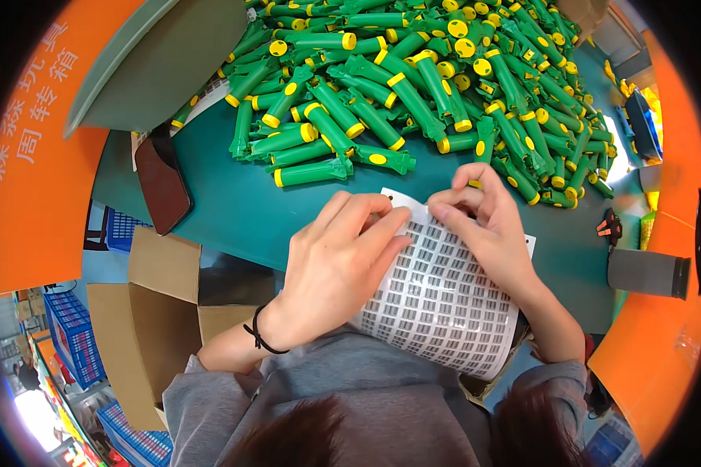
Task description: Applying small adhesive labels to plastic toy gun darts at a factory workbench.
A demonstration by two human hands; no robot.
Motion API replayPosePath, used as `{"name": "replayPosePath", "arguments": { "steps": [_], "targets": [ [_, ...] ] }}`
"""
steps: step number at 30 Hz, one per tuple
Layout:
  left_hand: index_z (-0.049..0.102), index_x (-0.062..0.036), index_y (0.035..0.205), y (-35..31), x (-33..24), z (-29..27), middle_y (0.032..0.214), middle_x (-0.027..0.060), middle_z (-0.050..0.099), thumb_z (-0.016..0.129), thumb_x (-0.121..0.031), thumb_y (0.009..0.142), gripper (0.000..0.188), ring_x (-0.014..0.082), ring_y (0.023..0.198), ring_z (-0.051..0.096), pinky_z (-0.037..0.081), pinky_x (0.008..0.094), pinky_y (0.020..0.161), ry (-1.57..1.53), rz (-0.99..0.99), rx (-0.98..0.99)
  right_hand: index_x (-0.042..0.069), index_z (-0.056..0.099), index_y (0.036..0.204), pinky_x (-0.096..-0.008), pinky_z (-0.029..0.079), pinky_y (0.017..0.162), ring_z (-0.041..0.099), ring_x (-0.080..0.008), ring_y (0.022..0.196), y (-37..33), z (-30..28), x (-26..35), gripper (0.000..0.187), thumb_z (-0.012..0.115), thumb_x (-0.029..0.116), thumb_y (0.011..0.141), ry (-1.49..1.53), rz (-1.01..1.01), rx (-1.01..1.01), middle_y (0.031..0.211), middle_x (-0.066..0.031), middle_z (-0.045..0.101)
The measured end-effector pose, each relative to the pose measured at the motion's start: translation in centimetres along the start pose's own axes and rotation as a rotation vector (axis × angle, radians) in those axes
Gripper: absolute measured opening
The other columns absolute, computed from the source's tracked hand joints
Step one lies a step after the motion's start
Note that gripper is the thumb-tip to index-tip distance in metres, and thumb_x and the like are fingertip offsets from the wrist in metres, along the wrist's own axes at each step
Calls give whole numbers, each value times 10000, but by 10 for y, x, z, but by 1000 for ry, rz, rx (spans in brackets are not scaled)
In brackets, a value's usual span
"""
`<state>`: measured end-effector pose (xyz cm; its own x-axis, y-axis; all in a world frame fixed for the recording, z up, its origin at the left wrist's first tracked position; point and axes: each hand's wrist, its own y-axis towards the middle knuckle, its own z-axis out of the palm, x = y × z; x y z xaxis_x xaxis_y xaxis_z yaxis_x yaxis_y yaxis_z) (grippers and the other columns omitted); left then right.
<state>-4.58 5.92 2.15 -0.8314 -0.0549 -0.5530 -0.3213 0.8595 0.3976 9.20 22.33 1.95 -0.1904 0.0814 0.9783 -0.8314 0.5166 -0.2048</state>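
Observation:
A white sheet of small black-printed labels point(436, 292) curves down from the table's near edge toward my lap. My left hand point(336, 261) is closed in a pinch at the sheet's upper left corner. At its top edge, slightly to the right, my right hand point(494, 229) also pinches, thumb against index finger. Whether a single label is between either set of fingertips is too small to tell. Beyond my hands lies a large heap of green plastic tubes with yellow end caps point(370, 121), the nearest ones just past the sheet.
On the left of the green table point(226, 206) lies a dark brown flat case point(162, 187), below a grey-green bin point(148, 70). An open cardboard box point(163, 268) stands at my lower left. To the right are a grey cup point(646, 272) and a small black-and-orange tool point(611, 226).

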Motion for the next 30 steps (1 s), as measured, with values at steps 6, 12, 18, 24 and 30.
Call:
{"name": "replayPosePath", "arguments": {
  "steps": [6,12,18,24,30],
  "targets": [
    [737,-73,1028,-7,9,13,955,35,637,825,-69,711,329,194,748,561,491,310,634,-85,105,-74,53,455,1148,-219,441,784,587,-58,858,-3,-3,8,275,630,48,936,-200,6,163,914,-37,677],
    [740,-51,1012,-13,4,18,942,44,646,830,-49,703,322,200,731,582,501,309,624,-65,114,-144,39,471,1150,-208,433,749,586,-41,817,-4,2,9,266,630,53,937,-190,57,148,845,-18,676],
    [742,-44,975,-7,2,18,908,64,664,829,-50,703,286,216,746,619,510,313,618,-61,110,-153,32,440,1150,-203,435,744,595,-46,815,-3,3,5,284,628,47,938,9,110,64,848,-40,684],
    [725,-42,907,-7,9,17,893,64,667,812,-26,704,222,225,747,628,515,322,616,-101,160,-148,40,426,1101,-210,438,756,596,-49,825,-4,8,1,263,629,26,935,-24,69,41,857,-48,688],
    [686,-40,918,-3,8,16,920,72,668,786,-34,744,201,254,786,637,523,347,663,-66,89,-69,51,429,1089,-226,444,784,595,-62,849,-2,9,-7,259,633,20,934,-118,-23,10,860,-52,691]
  ]
}}
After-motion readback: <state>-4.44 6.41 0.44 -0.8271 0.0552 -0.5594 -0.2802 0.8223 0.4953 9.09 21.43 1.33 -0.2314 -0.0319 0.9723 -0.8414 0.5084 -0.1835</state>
